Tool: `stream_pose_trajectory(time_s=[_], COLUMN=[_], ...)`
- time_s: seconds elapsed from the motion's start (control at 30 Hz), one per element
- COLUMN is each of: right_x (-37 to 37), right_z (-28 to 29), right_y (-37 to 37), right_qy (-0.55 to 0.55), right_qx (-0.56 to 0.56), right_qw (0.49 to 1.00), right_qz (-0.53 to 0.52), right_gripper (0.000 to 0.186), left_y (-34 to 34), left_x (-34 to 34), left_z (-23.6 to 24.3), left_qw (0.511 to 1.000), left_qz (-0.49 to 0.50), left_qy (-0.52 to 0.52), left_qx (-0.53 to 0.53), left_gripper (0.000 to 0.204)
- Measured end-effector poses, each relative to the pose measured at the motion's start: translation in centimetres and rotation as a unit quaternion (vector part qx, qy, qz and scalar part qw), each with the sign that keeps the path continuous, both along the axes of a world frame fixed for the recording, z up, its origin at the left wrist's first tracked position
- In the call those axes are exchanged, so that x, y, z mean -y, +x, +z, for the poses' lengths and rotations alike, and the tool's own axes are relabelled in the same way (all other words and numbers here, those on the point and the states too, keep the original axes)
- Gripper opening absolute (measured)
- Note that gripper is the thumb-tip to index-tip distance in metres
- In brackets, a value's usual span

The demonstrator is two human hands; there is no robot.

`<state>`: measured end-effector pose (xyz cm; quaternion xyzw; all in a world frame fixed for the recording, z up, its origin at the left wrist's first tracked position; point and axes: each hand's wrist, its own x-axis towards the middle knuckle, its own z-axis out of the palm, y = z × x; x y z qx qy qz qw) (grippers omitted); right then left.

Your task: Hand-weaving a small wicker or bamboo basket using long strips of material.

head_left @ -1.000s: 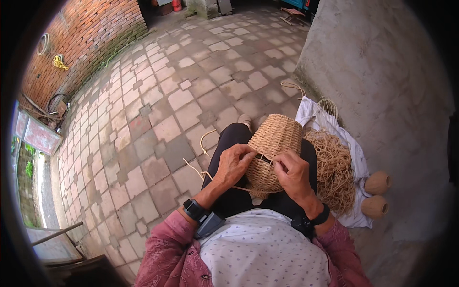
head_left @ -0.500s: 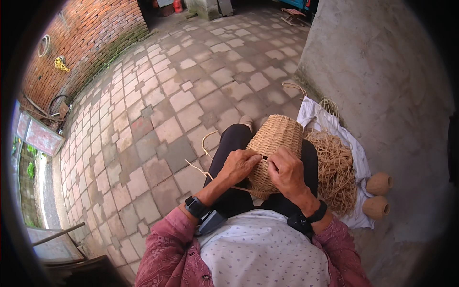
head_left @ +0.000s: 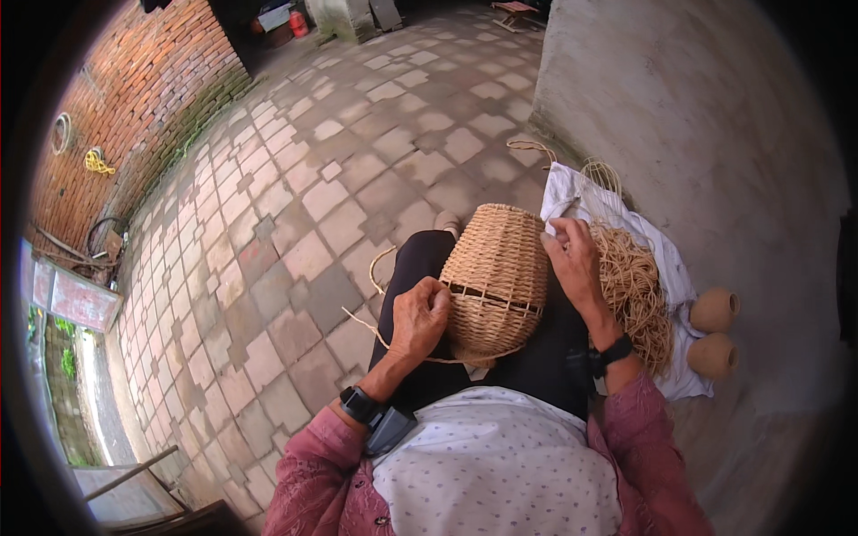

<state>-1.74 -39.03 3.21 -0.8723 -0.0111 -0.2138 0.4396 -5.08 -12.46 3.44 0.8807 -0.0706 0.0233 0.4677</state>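
Observation:
A woven basket of tan straw cord lies across my thighs. A dark slit crossed by upright strands runs across its weave. My left hand is closed against the basket's left side at one end of this slit; what its fingers pinch is hidden. Off the basket's upper right side, my right hand is raised with thumb and fingertips together. Anything between them is too small to make out. A loose cord trails leftward from under the basket, over my left leg.
To my right, a heap of tan cord rests on a white cloth. Two small tan pots lie beside it, near the grey wall. Paving stones stretch left and ahead toward a brick wall.
My right hand has lifted off the basket, up and to the right. My left hand has drawn back to the basket's left side, and the slit across the weave now shows.

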Motion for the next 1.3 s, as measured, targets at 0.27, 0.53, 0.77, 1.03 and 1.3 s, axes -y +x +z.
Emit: stream_pose_trajectory(time_s=[0.27, 0.53, 0.77, 1.03, 1.3], right_x=[1.9, -3.7, -4.1, -3.6, -1.9], right_z=[-2.6, 2.5, 3.8, -2.2, 3.8], right_y=[3.7, 3.4, 2.0, 4.0, 2.1], right_qy=[0.222, 0.189, 0.109, -0.099, 0.073], right_qx=[-0.128, -0.042, 0.054, 0.069, 0.010], right_qw=[0.949, 0.972, 0.992, 0.992, 0.984], right_qz=[0.182, 0.130, 0.032, 0.022, 0.163], right_gripper=[0.062, 0.060, 0.055, 0.037, 0.042], left_y=[0.1, 2.6, 0.7, 1.1, -3.6], left_x=[-2.2, -7.7, -0.8, 0.1, -3.5], left_z=[0.0, -2.5, 2.8, 0.8, 5.5], left_qw=[0.999, 0.980, 0.966, 0.989, 0.939], left_qz=[0.033, 0.051, -0.027, -0.089, -0.201], left_qy=[-0.008, -0.187, -0.253, 0.023, 0.279], left_qx=[-0.015, -0.055, -0.047, 0.115, 0.027], left_gripper=[0.022, 0.024, 0.043, 0.040, 0.033])
